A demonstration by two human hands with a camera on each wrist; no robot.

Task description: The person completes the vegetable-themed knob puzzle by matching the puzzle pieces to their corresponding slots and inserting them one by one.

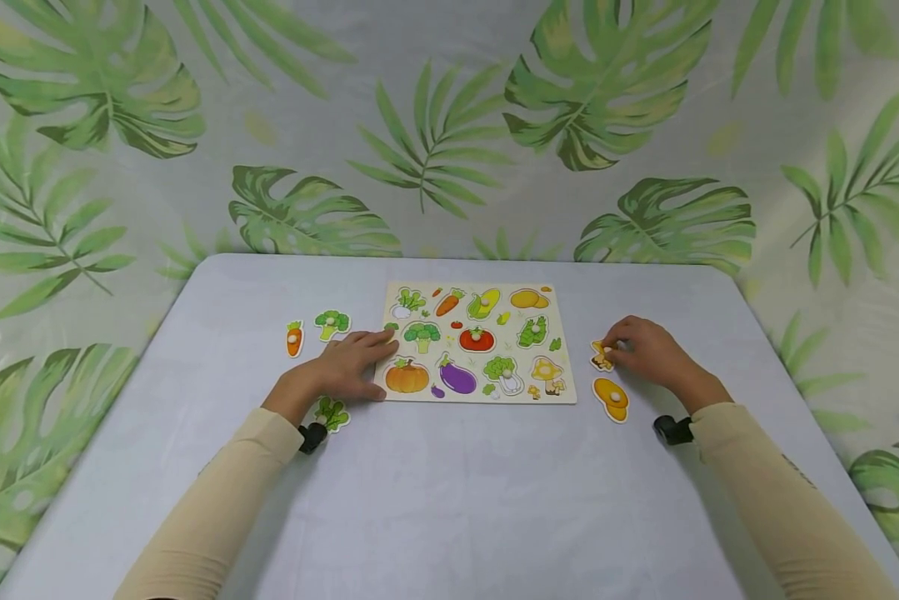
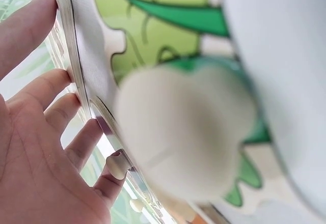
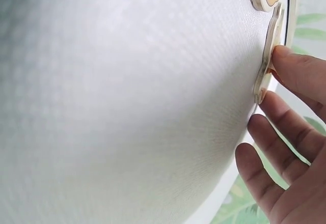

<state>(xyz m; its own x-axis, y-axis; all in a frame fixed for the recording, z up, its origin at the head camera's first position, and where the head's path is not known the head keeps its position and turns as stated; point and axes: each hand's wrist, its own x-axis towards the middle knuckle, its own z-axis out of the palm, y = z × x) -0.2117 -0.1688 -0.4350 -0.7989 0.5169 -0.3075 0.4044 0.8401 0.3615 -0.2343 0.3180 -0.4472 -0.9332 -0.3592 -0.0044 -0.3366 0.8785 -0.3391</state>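
Note:
My left hand (image 1: 353, 365) rests with spread fingers on the left edge of a wooden vegetable puzzle board (image 1: 560, 317). To the right of the board, my right hand (image 1: 647, 354) pinches a mushroom puzzle piece (image 1: 599, 357) between thumb and finger. In the right wrist view, this mushroom piece (image 3: 269, 56) stays close to the table surface, and the other fingers are loosely extended. A yellow potato piece (image 1: 611, 398) lies just nearer than it. Below my left wrist is a leafy green piece (image 1: 331, 412), partly hidden; its pale knob (image 2: 178, 132) fills the left wrist view.
A carrot piece (image 1: 294, 342) and a broccoli piece (image 1: 332, 323) lie left of the board. Several knobbed pieces, including a tomato (image 1: 476, 339), sit on the board. A white cloth covers the table (image 1: 494, 500), and a leaf-print curtain (image 1: 449, 225) hangs behind it.

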